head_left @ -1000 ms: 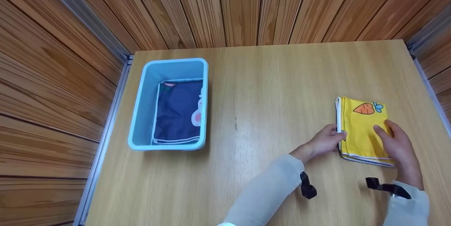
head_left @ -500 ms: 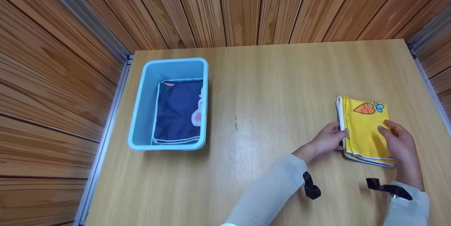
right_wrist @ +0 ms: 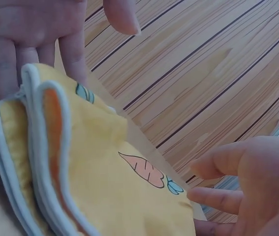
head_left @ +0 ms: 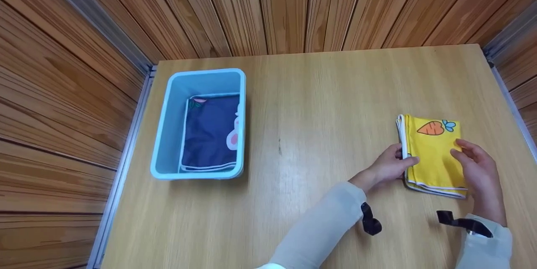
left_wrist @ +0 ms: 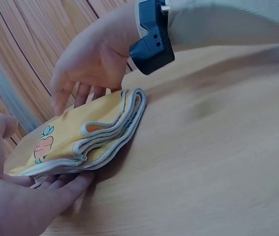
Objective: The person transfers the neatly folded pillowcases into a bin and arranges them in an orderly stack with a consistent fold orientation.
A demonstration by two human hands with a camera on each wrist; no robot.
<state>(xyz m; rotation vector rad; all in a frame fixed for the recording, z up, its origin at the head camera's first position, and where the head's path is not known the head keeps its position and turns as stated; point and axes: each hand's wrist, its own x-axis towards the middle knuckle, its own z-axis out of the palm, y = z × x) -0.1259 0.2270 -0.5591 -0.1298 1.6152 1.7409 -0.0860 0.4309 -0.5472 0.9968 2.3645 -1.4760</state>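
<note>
A folded yellow cloth (head_left: 436, 155) with white piping and a printed carrot lies on the right part of the table. At its left edge, my left hand (head_left: 388, 166) has straight fingers slipped along and under the layers, its thumb raised apart from the fabric in the right wrist view. My right hand (head_left: 481, 172) is at the opposite edge, fingertips touching the side and thumb lifted off. Several stacked layers (left_wrist: 112, 132) show at the near end in the left wrist view. The fingertips under the cloth are partly hidden.
A light blue bin (head_left: 241, 122) stands at the left of the wooden table (head_left: 310, 134), with a folded navy cloth (head_left: 209, 134) inside. Wood-plank walls (head_left: 285, 9) rise behind the table and on both sides.
The right thumb has drawn back toward the cloth's right edge. My left hand has shifted slightly inward, its thumb reaching a little farther over the cloth. The bin stays in place.
</note>
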